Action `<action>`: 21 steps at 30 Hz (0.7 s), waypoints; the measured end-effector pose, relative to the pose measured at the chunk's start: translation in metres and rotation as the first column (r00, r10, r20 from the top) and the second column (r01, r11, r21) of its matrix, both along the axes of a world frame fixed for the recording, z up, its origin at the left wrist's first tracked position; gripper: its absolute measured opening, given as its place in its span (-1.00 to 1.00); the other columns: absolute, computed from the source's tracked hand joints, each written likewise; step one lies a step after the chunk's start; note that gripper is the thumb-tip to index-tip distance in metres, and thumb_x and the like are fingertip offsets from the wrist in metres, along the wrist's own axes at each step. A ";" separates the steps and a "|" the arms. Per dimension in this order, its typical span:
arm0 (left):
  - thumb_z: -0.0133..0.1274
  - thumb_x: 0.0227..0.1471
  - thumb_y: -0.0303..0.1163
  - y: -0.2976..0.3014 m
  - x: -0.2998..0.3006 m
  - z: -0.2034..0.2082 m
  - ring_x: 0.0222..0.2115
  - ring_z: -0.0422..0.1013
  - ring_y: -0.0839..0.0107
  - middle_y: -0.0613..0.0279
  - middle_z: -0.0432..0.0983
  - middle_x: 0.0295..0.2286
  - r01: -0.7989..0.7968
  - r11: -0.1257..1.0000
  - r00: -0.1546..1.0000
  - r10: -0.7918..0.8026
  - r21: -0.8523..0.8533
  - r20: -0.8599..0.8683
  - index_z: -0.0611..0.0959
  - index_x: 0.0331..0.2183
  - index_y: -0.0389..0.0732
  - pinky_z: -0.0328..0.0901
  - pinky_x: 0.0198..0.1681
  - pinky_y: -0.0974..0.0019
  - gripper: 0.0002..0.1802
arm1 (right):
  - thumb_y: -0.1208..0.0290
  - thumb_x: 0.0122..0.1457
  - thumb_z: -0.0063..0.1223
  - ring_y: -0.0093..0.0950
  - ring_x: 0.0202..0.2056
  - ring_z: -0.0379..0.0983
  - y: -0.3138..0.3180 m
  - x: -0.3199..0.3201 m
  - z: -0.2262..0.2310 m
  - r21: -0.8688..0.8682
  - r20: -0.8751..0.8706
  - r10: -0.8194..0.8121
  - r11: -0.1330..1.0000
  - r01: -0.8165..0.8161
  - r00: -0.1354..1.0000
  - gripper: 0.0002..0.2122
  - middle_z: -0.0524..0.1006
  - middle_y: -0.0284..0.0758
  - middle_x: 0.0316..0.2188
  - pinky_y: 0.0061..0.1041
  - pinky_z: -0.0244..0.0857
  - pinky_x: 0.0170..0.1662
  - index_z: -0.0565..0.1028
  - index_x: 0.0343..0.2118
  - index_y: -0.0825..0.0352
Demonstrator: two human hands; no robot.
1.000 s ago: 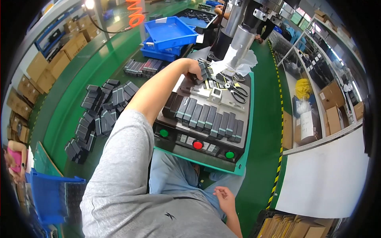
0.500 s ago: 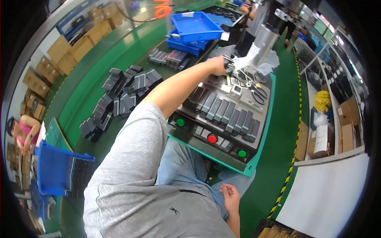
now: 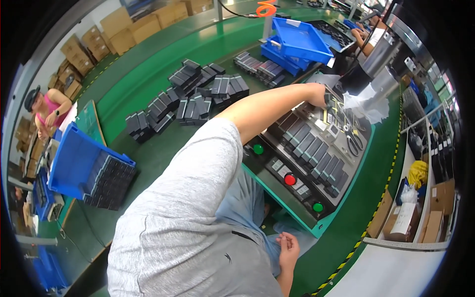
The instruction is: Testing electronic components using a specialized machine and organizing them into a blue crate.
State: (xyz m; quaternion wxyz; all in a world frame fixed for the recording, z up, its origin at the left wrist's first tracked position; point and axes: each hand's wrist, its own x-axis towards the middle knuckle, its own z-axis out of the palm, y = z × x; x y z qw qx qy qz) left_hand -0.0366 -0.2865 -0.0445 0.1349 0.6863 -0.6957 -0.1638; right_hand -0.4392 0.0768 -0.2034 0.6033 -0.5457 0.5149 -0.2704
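Observation:
My left arm reaches across to the far side of the press bed, where my left hand point(image 3: 317, 94) is closed beside the metal fixture. Its fingertips are turned away, and what they grip is hidden. A row of dark rectangular blocks point(image 3: 312, 151) lies on the bed nearer to me. Right of that hand lie a small white square block point(image 3: 333, 130) and black-handled scissors point(image 3: 354, 142). My right hand point(image 3: 288, 251) rests low by my lap, loosely curled with fingers slightly apart and nothing seen in it.
A red button point(image 3: 290, 179) sits between two green buttons point(image 3: 258, 149) on the front panel. The press column point(image 3: 381, 81) rises behind, wrapped in white plastic. Piles of dark blocks point(image 3: 190, 101), blue trays point(image 3: 302, 39) and a blue bin point(image 3: 74, 158) stand leftward. A co-worker point(image 3: 49, 109) sits far left.
The view has swung left, so the press bed appears farther right. My left hand stays by the fixture, and my right hand remains by my lap.

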 end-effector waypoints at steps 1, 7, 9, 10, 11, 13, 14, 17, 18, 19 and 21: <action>0.26 -0.05 -0.07 0.001 0.001 0.000 -0.02 0.48 -0.07 -0.20 0.55 -0.06 -0.009 1.000 1.000 0.009 0.004 0.001 0.48 0.04 -0.39 0.36 0.05 0.08 -0.26 | 0.51 0.34 0.01 -0.53 -0.25 0.56 0.000 0.000 -0.001 0.022 0.015 -0.011 1.000 0.011 1.000 -0.83 0.59 -0.22 -0.22 -0.55 0.43 -0.09 0.50 -0.07 0.45; 0.21 -0.03 -0.13 0.015 -0.003 -0.003 -0.07 0.52 -0.01 -0.10 0.59 -0.11 0.040 0.999 0.994 -0.043 0.032 0.103 0.53 0.04 -0.25 0.38 0.03 0.10 -0.37 | 0.52 0.34 0.01 -0.53 -0.25 0.55 -0.009 0.012 0.001 0.018 0.031 0.024 1.000 -0.025 0.999 -0.83 0.59 -0.23 -0.22 -0.55 0.43 -0.08 0.50 -0.07 0.44; 0.25 -0.06 -0.07 0.031 -0.008 0.009 -0.07 0.52 -0.03 -0.14 0.59 -0.12 0.008 1.000 1.000 -0.007 -0.030 0.020 0.57 -0.02 -0.31 0.39 0.01 0.07 -0.35 | 0.52 0.34 0.01 -0.53 -0.25 0.55 -0.007 0.011 0.002 0.037 0.027 -0.002 0.999 0.001 1.000 -0.83 0.59 -0.23 -0.23 -0.55 0.43 -0.08 0.50 -0.07 0.44; 0.28 -0.10 -0.03 0.035 0.003 0.015 -0.08 0.52 -0.04 -0.18 0.59 -0.12 -0.014 0.999 1.000 0.014 -0.044 -0.001 0.61 -0.06 -0.35 0.40 -0.01 0.05 -0.32 | 0.52 0.35 0.01 -0.53 -0.25 0.55 -0.008 0.012 0.003 0.026 0.036 0.003 1.000 -0.004 0.999 -0.83 0.59 -0.24 -0.23 -0.56 0.43 -0.08 0.50 -0.07 0.45; 0.29 -0.11 -0.03 0.045 0.021 0.024 -0.11 0.53 -0.04 -0.17 0.59 -0.15 0.028 0.989 1.000 -0.027 -0.144 0.002 0.60 -0.05 -0.34 0.42 -0.03 0.05 -0.32 | 0.51 0.35 0.01 -0.53 -0.24 0.55 -0.008 0.013 0.004 0.019 0.047 0.005 1.000 -0.006 0.999 -0.83 0.59 -0.25 -0.23 -0.56 0.43 -0.08 0.50 -0.07 0.45; 0.30 -0.12 -0.07 0.066 0.057 0.036 -0.09 0.52 0.01 -0.15 0.57 -0.11 -0.011 0.949 1.000 0.018 -0.316 0.021 0.61 -0.02 -0.29 0.39 0.01 0.06 -0.32 | 0.52 0.36 -0.01 -0.54 -0.25 0.55 -0.008 0.007 0.003 -0.014 0.046 -0.001 1.000 0.002 0.999 -0.83 0.59 -0.24 -0.23 -0.56 0.42 -0.08 0.49 -0.07 0.45; 0.32 -0.14 -0.04 0.087 0.075 0.045 -0.06 0.50 0.02 -0.13 0.55 -0.07 -0.044 0.919 0.999 0.048 -0.393 -0.001 0.62 -0.02 -0.25 0.38 0.02 0.08 -0.31 | 0.52 0.36 0.00 -0.53 -0.24 0.55 -0.006 0.004 0.008 -0.006 0.035 -0.022 1.000 0.022 0.999 -0.83 0.59 -0.24 -0.23 -0.56 0.42 -0.07 0.49 -0.07 0.46; 0.36 -0.12 0.04 0.147 0.119 0.075 0.12 0.39 0.09 -0.10 0.46 0.09 -0.232 0.961 0.969 0.242 -0.149 0.055 0.46 0.15 -0.32 0.29 0.18 0.16 -0.07 | 0.52 0.36 -0.02 -0.53 -0.23 0.55 -0.004 -0.001 0.013 0.003 0.037 -0.063 0.998 0.063 0.997 -0.83 0.59 -0.23 -0.21 -0.56 0.40 -0.07 0.48 -0.07 0.46; 0.38 -0.16 0.06 0.161 0.161 0.060 0.16 0.35 0.07 -0.11 0.40 0.14 -0.280 0.948 0.942 0.302 -0.153 0.146 0.40 0.20 -0.32 0.25 0.22 0.14 0.01 | 0.52 0.37 -0.04 -0.53 -0.23 0.55 -0.004 0.001 0.014 -0.023 0.068 -0.024 0.999 0.026 0.997 -0.83 0.60 -0.22 -0.20 -0.56 0.39 -0.07 0.48 -0.06 0.45; 0.40 -0.20 0.07 0.181 0.156 0.069 0.21 0.29 0.04 -0.15 0.34 0.18 -0.288 0.958 0.943 0.285 -0.008 0.169 0.34 0.24 -0.29 0.19 0.27 0.13 0.09 | 0.52 0.36 -0.03 -0.53 -0.22 0.56 -0.005 0.002 0.014 -0.004 0.071 -0.035 0.999 0.035 0.997 -0.84 0.61 -0.23 -0.21 -0.56 0.39 -0.08 0.50 -0.08 0.45; 0.48 -0.29 -0.01 0.209 0.180 0.058 0.25 0.22 0.03 -0.15 0.29 0.21 -0.300 0.931 0.928 0.236 0.205 0.288 0.26 0.29 -0.21 0.14 0.30 0.12 0.19 | 0.52 0.35 -0.01 -0.53 -0.23 0.58 -0.011 0.012 0.017 -0.006 0.040 -0.007 1.000 0.007 0.999 -0.85 0.61 -0.25 -0.23 -0.56 0.40 -0.11 0.52 -0.10 0.44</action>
